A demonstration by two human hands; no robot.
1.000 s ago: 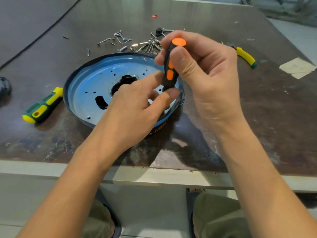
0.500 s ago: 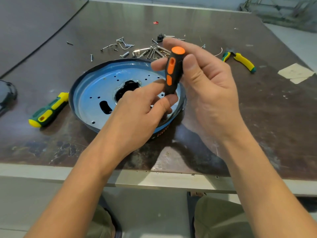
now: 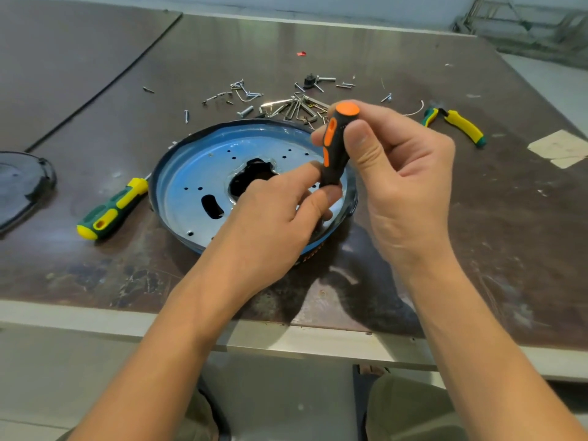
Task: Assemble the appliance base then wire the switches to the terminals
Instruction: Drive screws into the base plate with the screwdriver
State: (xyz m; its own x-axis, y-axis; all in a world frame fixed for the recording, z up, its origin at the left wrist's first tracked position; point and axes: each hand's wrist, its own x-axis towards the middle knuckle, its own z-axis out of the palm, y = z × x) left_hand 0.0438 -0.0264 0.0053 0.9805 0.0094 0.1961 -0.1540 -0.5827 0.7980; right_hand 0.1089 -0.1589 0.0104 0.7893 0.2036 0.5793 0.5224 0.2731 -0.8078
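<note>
A round blue metal appliance base [image 3: 203, 173] lies on the table, with a dark central opening and several small holes. My right hand [image 3: 401, 173] grips the black-and-orange handle of a screwdriver [image 3: 335, 144], held nearly upright over the base's right side. My left hand [image 3: 280, 214] pinches the screwdriver's lower end between thumb and forefinger; the shaft and tip are hidden behind those fingers. A heap of loose screws and metal clips [image 3: 286, 103] lies just behind the base.
A green-and-yellow screwdriver [image 3: 111, 208] lies left of the base. Yellow-handled pliers [image 3: 458, 125] rest at the right, near a patch of tape [image 3: 560, 148]. A black lid [image 3: 22, 186] sits at the far left. The table's front edge [image 3: 286, 335] runs below my wrists.
My right hand's fingers have shifted round the handle, which has tilted slightly. The left hand stays pinched at its lower end. The view has drifted a little.
</note>
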